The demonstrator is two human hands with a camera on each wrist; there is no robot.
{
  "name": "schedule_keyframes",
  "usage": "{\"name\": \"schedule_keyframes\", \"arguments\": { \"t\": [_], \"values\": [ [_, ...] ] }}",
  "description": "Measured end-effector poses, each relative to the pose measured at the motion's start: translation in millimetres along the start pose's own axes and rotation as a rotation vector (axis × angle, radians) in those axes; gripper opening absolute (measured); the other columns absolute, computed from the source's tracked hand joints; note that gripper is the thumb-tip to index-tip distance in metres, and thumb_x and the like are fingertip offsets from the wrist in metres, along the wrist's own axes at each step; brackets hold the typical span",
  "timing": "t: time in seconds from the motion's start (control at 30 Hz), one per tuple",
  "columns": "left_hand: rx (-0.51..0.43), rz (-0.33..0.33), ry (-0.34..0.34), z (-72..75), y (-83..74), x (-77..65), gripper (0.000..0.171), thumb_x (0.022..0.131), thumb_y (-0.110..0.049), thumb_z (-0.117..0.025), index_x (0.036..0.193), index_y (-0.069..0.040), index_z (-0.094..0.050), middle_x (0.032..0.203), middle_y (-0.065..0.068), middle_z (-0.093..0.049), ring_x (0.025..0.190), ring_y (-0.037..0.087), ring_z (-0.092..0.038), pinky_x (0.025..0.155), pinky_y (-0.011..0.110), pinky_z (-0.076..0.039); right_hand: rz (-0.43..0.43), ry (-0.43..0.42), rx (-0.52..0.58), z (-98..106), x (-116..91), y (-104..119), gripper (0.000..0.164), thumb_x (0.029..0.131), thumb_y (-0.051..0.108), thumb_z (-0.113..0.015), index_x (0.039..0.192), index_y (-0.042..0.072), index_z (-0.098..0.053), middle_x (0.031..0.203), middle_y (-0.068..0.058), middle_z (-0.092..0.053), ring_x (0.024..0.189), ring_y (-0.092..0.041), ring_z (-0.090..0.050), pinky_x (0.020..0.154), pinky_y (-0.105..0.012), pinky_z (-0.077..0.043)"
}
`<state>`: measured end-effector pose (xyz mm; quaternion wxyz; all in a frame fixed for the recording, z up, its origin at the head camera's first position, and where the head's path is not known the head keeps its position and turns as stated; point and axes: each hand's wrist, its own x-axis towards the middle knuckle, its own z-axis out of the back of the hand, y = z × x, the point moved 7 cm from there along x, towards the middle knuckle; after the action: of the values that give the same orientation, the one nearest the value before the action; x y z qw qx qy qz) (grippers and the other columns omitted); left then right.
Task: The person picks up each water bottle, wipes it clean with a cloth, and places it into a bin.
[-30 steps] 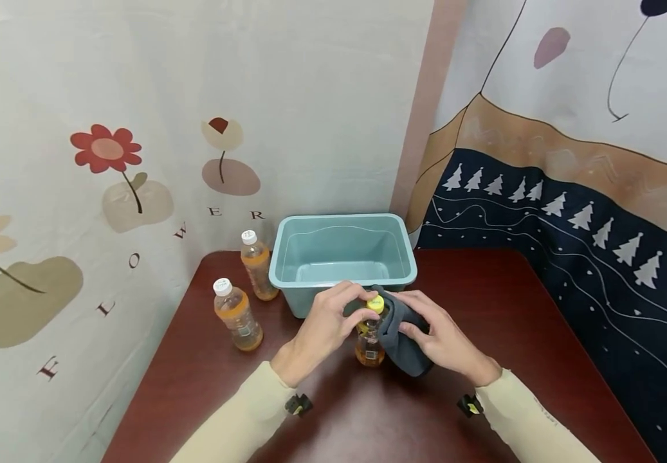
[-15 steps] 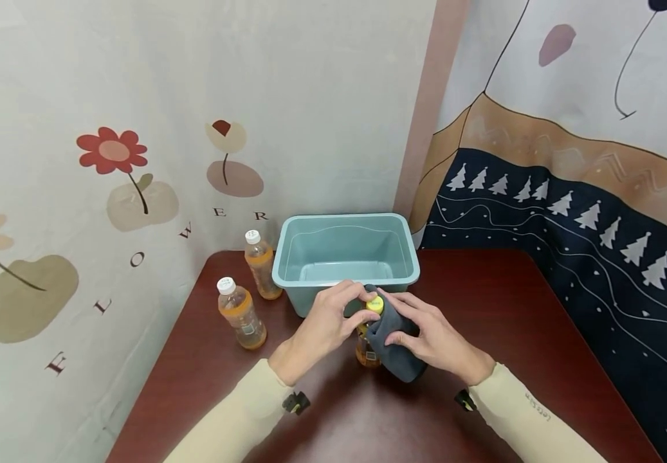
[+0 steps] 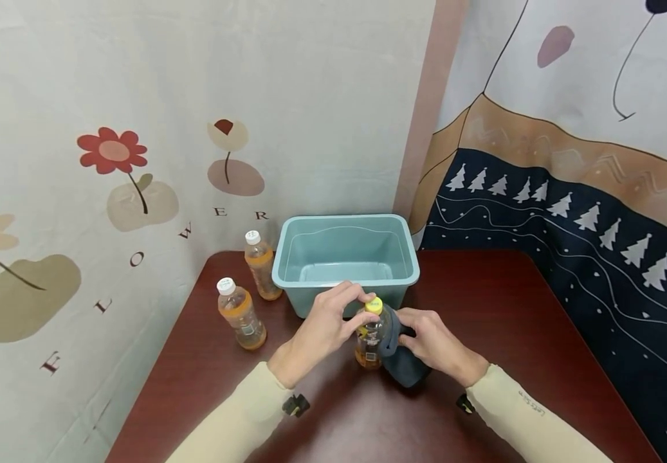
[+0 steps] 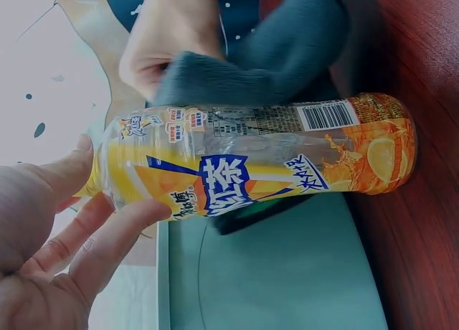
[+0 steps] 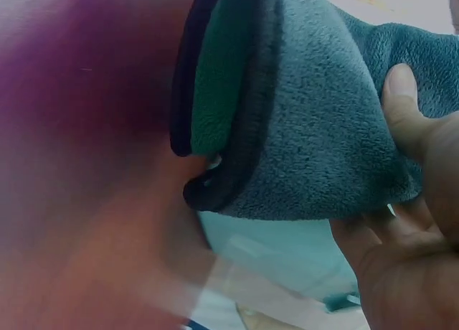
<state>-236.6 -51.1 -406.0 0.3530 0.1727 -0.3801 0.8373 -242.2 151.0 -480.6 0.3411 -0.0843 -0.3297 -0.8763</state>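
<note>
A clear plastic drink bottle with a yellow cap stands upright on the table, just in front of the tub. My left hand pinches it at the cap between thumb and fingers. In the left wrist view the bottle shows a yellow and orange label with blue lettering. My right hand grips a dark grey cloth right against the bottle's right side. Up close in the right wrist view, the folded cloth looks fuzzy with a darker edging, thumb on top and fingers underneath.
Behind the hands is a light blue plastic tub. Two more bottles with white caps stand left of it, a nearer bottle and a farther bottle. Printed fabric backdrops rise behind the dark red table.
The cloth in my right hand slid over the bottle's front, then drew back to its right side, baring the bottle again. My left hand has kept its pinch at the cap.
</note>
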Motion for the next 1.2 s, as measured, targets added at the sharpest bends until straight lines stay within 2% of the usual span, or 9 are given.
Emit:
{"name": "schedule_keyframes", "arguments": {
  "t": [0.2, 0.3, 0.4, 0.5, 0.57, 0.63, 0.77, 0.97, 1.2],
  "values": [
    [0.008, 0.005, 0.008, -1.7, -0.9, -0.5, 0.026, 0.098, -0.023, -0.095, 0.11, -0.014, -0.074, 0.118, 0.002, -0.082, 0.114, 0.018, -0.082, 0.096, 0.036, -0.071, -0.011, 0.067, -0.051, -23.1, -5.1, -12.0, 0.04, 0.098, -0.006, -0.09, 0.13, 0.018, -0.086, 0.124, 0.001, -0.085, 0.118, -0.016, -0.084, 0.097, -0.036, -0.072],
    [0.011, 0.003, 0.007, -2.0, -1.6, -1.0, 0.026, 0.097, -0.023, -0.095, 0.11, -0.014, -0.074, 0.118, 0.002, -0.082, 0.113, 0.018, -0.083, 0.096, 0.034, -0.071, -0.013, 0.109, -0.123, -33.9, -7.8, -16.1, 0.033, 0.096, -0.008, -0.09, 0.118, 0.016, -0.084, 0.116, 0.0, -0.084, 0.109, -0.016, -0.083, 0.089, -0.032, -0.071],
    [0.013, 0.005, 0.015, -2.3, -2.5, -1.5, 0.027, 0.097, -0.023, -0.095, 0.11, -0.013, -0.074, 0.118, 0.002, -0.082, 0.113, 0.019, -0.083, 0.096, 0.034, -0.071, -0.014, 0.15, -0.189, -42.8, -10.9, -19.5, 0.03, 0.093, -0.01, -0.091, 0.101, 0.015, -0.076, 0.1, 0.0, -0.078, 0.092, -0.012, -0.076, 0.073, -0.024, -0.061],
    [0.01, 0.013, 0.027, -1.9, -2.8, -2.0, 0.026, 0.098, -0.024, -0.094, 0.111, -0.013, -0.075, 0.119, 0.002, -0.083, 0.115, 0.019, -0.083, 0.096, 0.034, -0.071, -0.017, 0.168, -0.206, -47.8, -11.9, -21.7, 0.034, 0.092, -0.01, -0.092, 0.091, 0.015, -0.07, 0.09, 0.0, -0.072, 0.082, -0.009, -0.066, 0.067, -0.022, -0.049],
    [0.005, 0.019, 0.028, -0.4, -2.4, -2.3, 0.024, 0.098, -0.023, -0.094, 0.111, -0.013, -0.076, 0.12, 0.002, -0.084, 0.116, 0.02, -0.084, 0.096, 0.035, -0.071, -0.029, 0.157, -0.189, -48.8, -11.6, -23.2, 0.032, 0.092, -0.011, -0.091, 0.095, 0.015, -0.074, 0.092, 0.0, -0.075, 0.085, -0.01, -0.069, 0.069, -0.022, -0.051],
    [-0.001, 0.018, 0.025, 1.4, -1.6, -2.4, 0.023, 0.098, -0.021, -0.094, 0.111, -0.013, -0.077, 0.12, 0.003, -0.084, 0.117, 0.021, -0.084, 0.097, 0.038, -0.071, -0.044, 0.137, -0.144, -47.9, -10.7, -24.5, 0.031, 0.093, -0.012, -0.089, 0.102, 0.015, -0.08, 0.099, 0.0, -0.08, 0.092, -0.013, -0.076, 0.073, -0.024, -0.059],
    [-0.01, 0.0, 0.019, 3.4, -0.5, -1.5, 0.023, 0.097, -0.018, -0.095, 0.111, -0.012, -0.077, 0.122, 0.004, -0.085, 0.119, 0.022, -0.084, 0.101, 0.04, -0.072, -0.075, 0.08, -0.036, -42.3, -9.1, -26.0, 0.038, 0.098, -0.008, -0.088, 0.124, 0.018, -0.088, 0.12, 0.0, -0.087, 0.113, -0.019, -0.085, 0.092, -0.036, -0.072],
    [-0.03, 0.005, 0.022, 4.6, 1.9, -0.2, 0.022, 0.097, -0.017, -0.095, 0.11, -0.012, -0.078, 0.122, 0.004, -0.084, 0.121, 0.023, -0.084, 0.104, 0.037, -0.071, -0.09, 0.017, 0.047, -27.3, -4.9, -19.6, 0.037, 0.102, 0.006, -0.09, 0.136, 0.02, -0.087, 0.129, 0.002, -0.087, 0.118, -0.019, -0.085, 0.099, -0.041, -0.072],
    [-0.039, 0.033, 0.03, 6.1, 5.0, -1.3, 0.022, 0.097, -0.016, -0.095, 0.112, -0.012, -0.079, 0.124, 0.004, -0.085, 0.121, 0.022, -0.084, 0.103, 0.038, -0.071, -0.121, -0.031, 0.075, -0.1, 0.3, -4.7, 0.053, 0.1, 0.004, -0.091, 0.15, 0.013, -0.08, 0.135, -0.006, -0.087, 0.12, -0.022, -0.086, 0.098, -0.039, -0.073]
  ]
}}
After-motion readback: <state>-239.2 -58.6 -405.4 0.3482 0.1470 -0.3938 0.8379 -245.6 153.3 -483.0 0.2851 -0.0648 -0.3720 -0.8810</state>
